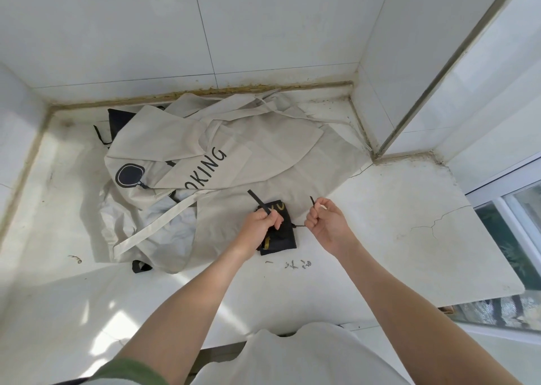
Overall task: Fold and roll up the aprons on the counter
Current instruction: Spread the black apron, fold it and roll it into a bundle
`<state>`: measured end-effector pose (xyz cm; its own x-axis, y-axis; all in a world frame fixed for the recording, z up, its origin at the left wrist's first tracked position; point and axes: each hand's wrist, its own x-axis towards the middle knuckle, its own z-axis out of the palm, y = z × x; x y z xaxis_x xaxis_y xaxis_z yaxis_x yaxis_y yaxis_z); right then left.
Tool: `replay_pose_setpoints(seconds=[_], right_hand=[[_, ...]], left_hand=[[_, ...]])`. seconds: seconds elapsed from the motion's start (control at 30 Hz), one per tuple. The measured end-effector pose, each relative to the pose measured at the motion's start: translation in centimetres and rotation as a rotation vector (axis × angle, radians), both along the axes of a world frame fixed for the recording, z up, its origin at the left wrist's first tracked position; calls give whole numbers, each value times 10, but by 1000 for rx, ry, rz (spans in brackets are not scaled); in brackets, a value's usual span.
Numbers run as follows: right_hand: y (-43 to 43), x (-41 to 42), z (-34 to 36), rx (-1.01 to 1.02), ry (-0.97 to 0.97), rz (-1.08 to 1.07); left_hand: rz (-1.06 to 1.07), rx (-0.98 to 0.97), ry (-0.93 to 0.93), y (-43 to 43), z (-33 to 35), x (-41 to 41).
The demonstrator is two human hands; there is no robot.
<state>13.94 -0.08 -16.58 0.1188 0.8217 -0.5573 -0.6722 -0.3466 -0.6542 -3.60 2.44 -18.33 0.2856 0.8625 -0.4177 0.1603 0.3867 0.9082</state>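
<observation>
**A:** The black apron [282, 238] sits as a small tight bundle on the counter [395, 209], right at the near edge of the loose beige apron [263, 150]; both hands are on its ties.

**B:** The left hand [261, 220] is a closed fist round the flat tie [257, 201], free end poking up past the knuckles; the right hand [325, 220] has its fingers [315, 217] curled in, pinching the other tie [312, 201]; a thin line of it runs taut back to the bundle.

**A:** Looks to me like the tie-off on a finished roll; soft, light cloth, so the bundle may spring open if the tension goes; I'd hold close to the knot, not at the tips.

**B:** Agreed; those ties are narrow and probably slick; a pinch near the bundle should give more control than one at the far end.

**A:** And the beige one?

**B:** Crumpled, unfolded, spread toward the back wall, long straps trailing; big and floppy, best taken by the top corners or the hem to flatten it; a dark cloth [117, 121] peeks out behind it; can't tell what that is.
</observation>
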Motion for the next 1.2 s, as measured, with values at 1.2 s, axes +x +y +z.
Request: replay_pose_setpoints(seconds=[1.2], right_hand=[[-3, -6, -3, 142, -1345, 926]], left_hand=[[432, -143, 139, -1, -1, -7]])
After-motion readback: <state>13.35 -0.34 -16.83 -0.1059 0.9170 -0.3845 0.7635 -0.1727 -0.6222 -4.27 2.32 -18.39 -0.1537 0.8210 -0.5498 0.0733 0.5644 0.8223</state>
